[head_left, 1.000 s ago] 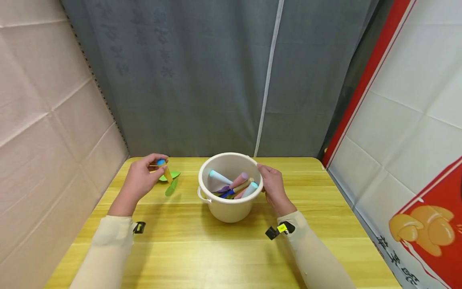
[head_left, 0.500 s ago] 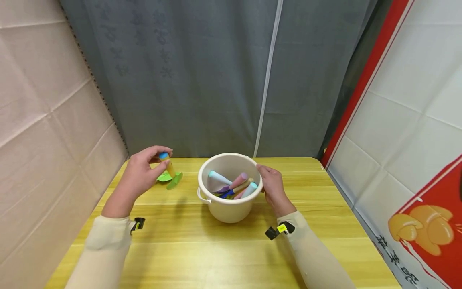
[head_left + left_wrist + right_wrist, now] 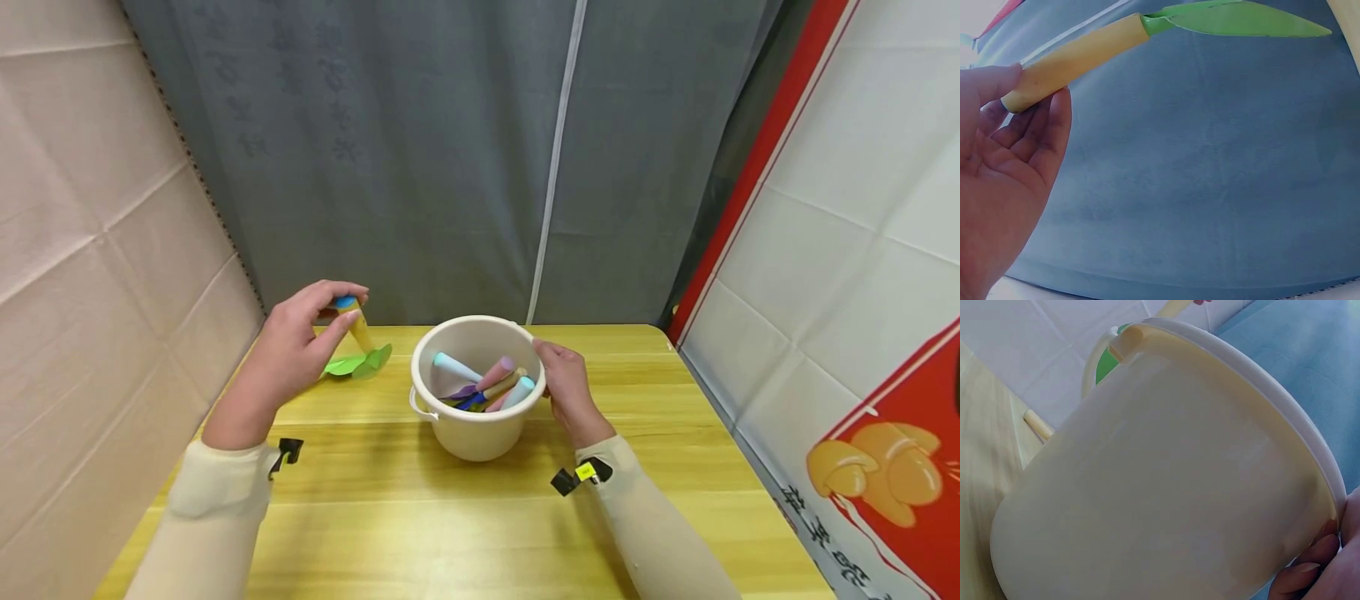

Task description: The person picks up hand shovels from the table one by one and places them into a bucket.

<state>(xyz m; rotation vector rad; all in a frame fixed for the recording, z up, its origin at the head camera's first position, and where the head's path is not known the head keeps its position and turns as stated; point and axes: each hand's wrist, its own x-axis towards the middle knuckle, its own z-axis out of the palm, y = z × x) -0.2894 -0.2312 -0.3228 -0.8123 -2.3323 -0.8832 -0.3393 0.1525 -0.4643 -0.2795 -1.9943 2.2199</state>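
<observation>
My left hand (image 3: 292, 358) pinches the blue-capped end of a small trowel's yellow handle between thumb and fingers. The trowel (image 3: 1085, 57) is raised, its green blade pointing down and away in the head view. Under it, a second green blade (image 3: 341, 367) lies on the table, partly hidden by the hand. My right hand (image 3: 567, 387) grips the rim of a cream bucket (image 3: 476, 437), thumb at the top and fingers outside. Inside lie several small tools with light-blue, pink and tan handles; purple and blue heads show among them.
The wooden table (image 3: 420, 533) ends at a grey curtain (image 3: 397, 167) behind. Pale cloth walls stand left and right. A white bucket handle (image 3: 422, 407) hangs on the left side. In the right wrist view, a yellow stick end (image 3: 1037, 424) shows beyond the bucket.
My left hand has lifted the trowel up and slightly right, away from me, its blade rising with it. The right hand and bucket have stayed in place.
</observation>
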